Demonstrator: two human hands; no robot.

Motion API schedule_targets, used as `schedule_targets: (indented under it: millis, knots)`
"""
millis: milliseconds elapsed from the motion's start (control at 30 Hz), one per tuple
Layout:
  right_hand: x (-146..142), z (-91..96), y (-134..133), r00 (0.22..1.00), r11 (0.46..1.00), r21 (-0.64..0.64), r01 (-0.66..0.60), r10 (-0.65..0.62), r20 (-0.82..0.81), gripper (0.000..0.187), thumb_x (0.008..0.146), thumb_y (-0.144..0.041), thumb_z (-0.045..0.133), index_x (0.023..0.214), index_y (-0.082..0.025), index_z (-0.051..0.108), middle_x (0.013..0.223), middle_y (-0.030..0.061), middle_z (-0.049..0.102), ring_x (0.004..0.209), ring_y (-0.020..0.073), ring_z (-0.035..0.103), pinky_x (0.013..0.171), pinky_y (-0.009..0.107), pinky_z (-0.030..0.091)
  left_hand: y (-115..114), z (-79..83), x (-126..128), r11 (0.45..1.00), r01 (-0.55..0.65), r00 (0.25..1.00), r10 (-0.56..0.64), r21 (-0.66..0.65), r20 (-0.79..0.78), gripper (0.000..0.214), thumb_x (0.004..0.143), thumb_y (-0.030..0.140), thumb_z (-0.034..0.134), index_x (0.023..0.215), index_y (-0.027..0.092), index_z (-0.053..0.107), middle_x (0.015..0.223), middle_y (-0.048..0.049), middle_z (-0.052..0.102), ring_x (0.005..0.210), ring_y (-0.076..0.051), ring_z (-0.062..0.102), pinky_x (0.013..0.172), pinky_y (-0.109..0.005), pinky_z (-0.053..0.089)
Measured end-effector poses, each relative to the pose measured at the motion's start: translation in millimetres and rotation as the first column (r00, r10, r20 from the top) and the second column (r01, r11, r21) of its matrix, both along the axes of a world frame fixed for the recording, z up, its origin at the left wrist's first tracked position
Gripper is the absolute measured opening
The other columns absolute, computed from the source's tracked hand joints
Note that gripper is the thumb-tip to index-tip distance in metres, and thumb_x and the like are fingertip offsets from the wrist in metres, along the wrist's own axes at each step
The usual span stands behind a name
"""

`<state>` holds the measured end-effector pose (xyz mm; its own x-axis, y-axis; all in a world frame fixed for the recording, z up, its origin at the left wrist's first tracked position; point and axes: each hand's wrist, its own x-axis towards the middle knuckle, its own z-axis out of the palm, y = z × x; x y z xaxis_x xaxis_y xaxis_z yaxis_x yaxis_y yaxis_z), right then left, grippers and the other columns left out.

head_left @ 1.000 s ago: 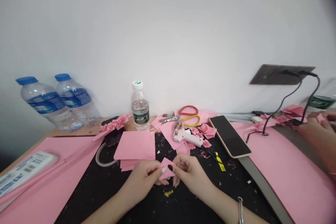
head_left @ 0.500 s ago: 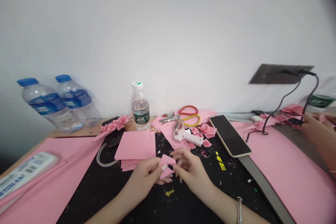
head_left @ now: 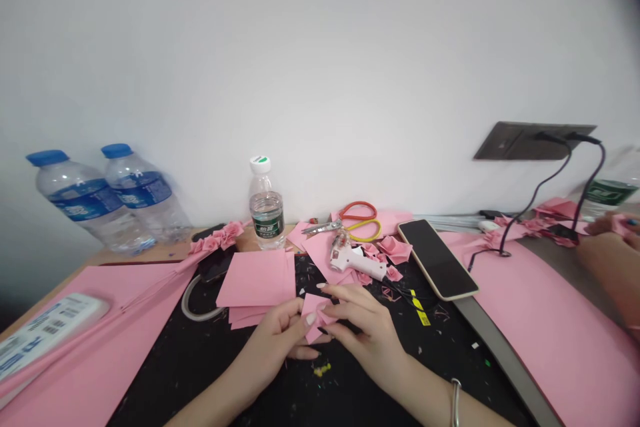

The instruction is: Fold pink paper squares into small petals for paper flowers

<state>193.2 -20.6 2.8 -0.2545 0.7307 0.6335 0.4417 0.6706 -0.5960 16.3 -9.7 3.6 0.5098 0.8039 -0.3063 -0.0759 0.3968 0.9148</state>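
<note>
A loose stack of pink paper squares (head_left: 255, 278) lies left of the left hand (head_left: 267, 340), which pinches a small folded pink paper square (head_left: 312, 317) over a black desk mat (head_left: 150, 373). The right hand (head_left: 367, 333) grips its other edge; slack fingers could let the fold spring open.

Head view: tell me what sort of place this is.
Probably a paper-craft workbench: a small pink paper piece is held over a dark work mat, with a white hot-glue gun and steel scissors with red and yellow handles close by.
</note>
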Motion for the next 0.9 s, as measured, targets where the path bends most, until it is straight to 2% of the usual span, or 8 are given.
schedule_targets:
  millis: [167,300,433,567,700,900]
  knots:
    - [0.1,1.5,-2.6,0.999,1.0,0.017,0.005,-0.005,-0.032,0.011,0.077,-0.009,0.063,0.074,-0.019,0.06,0.104,0.0064,0.065,0.091,0.019,0.059,0.08,0.032,0.046,-3.4,2.6,2.5,0.999,0.008,0.998,-0.006,-0.038,0.06,0.029,0.082,0.034,0.056,0.106,0.019,0.061,0.098,-0.0068,0.067,0.089,-0.019,0.064,0.073,-0.028,0.053]
    - [0.1,0.4,-3.9,0.999,0.997,-0.072,-0.008,0.006,-0.035,0.014,0.078,-0.009,0.061,0.068,-0.018,0.056,0.096,0.0063,0.061,0.087,0.0178,0.058,0.075,0.03,0.046,-5.0,2.4,4.2,0.998,0.003,0.995,0.003,-0.063,0.097,0.028,0.082,0.032,0.057,0.106,0.018,0.06,0.1,-0.0078,0.067,0.09,-0.019,0.064,0.07,-0.025,0.053]
    - [-1.9,0.0,-4.0,0.997,0.982,-0.185,-0.02,0.007,-0.074,0.017,0.075,-0.01,0.062,0.065,-0.018,0.052,0.093,0.0053,0.056,0.084,0.0171,0.056,0.072,0.028,0.045,-4.7,1.3,4.0,0.999,-0.025,0.999,0.026,-0.039,0.034,0.028,0.081,0.036,0.056,0.1,0.015,0.061,0.092,-0.0077,0.068,0.083,-0.019,0.067,0.062,-0.022,0.054]
    - [-4.4,-1.7,-2.3,0.99,0.944,-0.328,-0.041,-0.006,-0.14,0.018,0.075,-0.01,0.061,0.065,-0.018,0.048,0.091,0.0044,0.053,0.082,0.0165,0.055,0.067,0.026,0.044,-4.3,-1.6,3.2,0.999,-0.042,0.998,0.042,0.007,-0.05,0.028,0.08,0.039,0.056,0.095,0.015,0.059,0.087,-0.006,0.068,0.075,-0.018,0.068,0.061,-0.024,0.054]
    - [-5.4,-8.3,0.2,0.974,0.883,-0.463,-0.082,-0.028,-0.225,0.018,0.078,-0.012,0.058,0.066,-0.018,0.046,0.085,0.0033,0.054,0.076,0.0147,0.053,0.061,0.024,0.042,-5.4,-3.2,3.3,0.995,-0.026,0.994,0.036,0.096,-0.102,0.027,0.081,0.041,0.053,0.089,0.016,0.058,0.085,-0.0049,0.068,0.075,-0.019,0.067,0.063,-0.028,0.055]
    - [-6.0,-16.5,1.3,0.957,0.827,-0.553,-0.101,-0.072,-0.282,0.016,0.08,-0.018,0.054,0.067,-0.019,0.045,0.07,-0.0016,0.05,0.054,0.0097,0.042,0.049,0.022,0.034,-6.7,-1.3,5.0,0.99,0.003,0.993,0.013,0.139,-0.114,0.028,0.082,0.043,0.049,0.085,0.016,0.056,0.082,-0.0041,0.066,0.074,-0.018,0.065,0.065,-0.03,0.054]
